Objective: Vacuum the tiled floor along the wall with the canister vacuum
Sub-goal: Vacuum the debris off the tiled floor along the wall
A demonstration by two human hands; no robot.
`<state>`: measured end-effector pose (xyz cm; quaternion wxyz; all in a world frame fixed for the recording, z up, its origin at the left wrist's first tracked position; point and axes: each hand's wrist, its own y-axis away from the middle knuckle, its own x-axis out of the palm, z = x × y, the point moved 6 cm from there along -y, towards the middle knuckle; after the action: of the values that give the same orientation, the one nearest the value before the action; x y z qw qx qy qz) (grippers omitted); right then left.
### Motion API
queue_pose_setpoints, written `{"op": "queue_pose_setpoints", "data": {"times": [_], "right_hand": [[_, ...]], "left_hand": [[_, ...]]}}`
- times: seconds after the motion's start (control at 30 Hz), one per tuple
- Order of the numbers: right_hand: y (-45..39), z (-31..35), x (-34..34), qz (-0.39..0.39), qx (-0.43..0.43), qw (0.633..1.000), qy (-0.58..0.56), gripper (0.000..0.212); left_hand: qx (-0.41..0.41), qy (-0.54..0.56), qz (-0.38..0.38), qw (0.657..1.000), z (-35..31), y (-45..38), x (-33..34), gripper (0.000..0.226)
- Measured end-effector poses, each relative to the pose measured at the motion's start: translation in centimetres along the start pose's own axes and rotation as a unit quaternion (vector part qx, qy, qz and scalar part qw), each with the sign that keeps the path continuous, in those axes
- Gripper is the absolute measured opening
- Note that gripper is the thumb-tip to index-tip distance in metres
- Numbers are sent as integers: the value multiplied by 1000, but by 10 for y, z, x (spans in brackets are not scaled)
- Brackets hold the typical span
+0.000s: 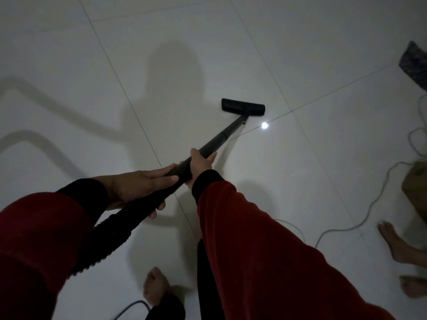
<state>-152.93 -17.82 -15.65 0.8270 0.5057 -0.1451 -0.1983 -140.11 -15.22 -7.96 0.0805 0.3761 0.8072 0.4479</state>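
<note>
The black vacuum wand slants from my hands down to its flat black floor head, which rests on the white tiled floor in the middle of the view. My left hand grips the handle where the ribbed black hose joins it. My right hand is wrapped around the wand just ahead of the left. Both arms wear red sleeves with black cuffs. The canister itself is out of view.
A pale cable snakes over the tiles at the right. Another person's bare feet stand at the right edge beside an olive-brown object. A dark patterned mat corner lies top right. My bare foot and a dark cord are at the bottom.
</note>
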Motion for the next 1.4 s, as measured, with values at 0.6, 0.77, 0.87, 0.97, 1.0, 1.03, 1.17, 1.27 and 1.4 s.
{"op": "queue_pose_setpoints", "data": {"times": [0.6,0.77,0.87,0.97,1.0,1.03,1.17,1.27,1.4], "right_hand": [[-72,116,-25,-9,2,999,33,83],[-90,160,-8,0,5,998,67,82],[-100,179,7,15,11,997,78,83],[-107,194,26,32,14,995,93,85],[-109,199,33,37,13,994,99,86],[-110,203,39,41,13,994,105,86],[-119,217,64,51,14,991,125,86],[-128,226,82,58,17,990,130,85],[-140,241,110,65,15,988,139,86]], "left_hand": [[-4,40,-12,999,-95,-92,-7,99],[-8,52,-40,998,-130,-106,-31,64],[-7,67,-50,996,-145,-110,-46,65],[0,92,-57,994,-156,-111,-61,65],[3,100,-60,993,-159,-111,-65,65],[4,105,-64,992,-162,-111,-71,64],[6,116,-76,990,-171,-110,-93,65],[9,127,-83,988,-176,-112,-112,65],[11,137,-87,987,-184,-115,-140,65]]}}
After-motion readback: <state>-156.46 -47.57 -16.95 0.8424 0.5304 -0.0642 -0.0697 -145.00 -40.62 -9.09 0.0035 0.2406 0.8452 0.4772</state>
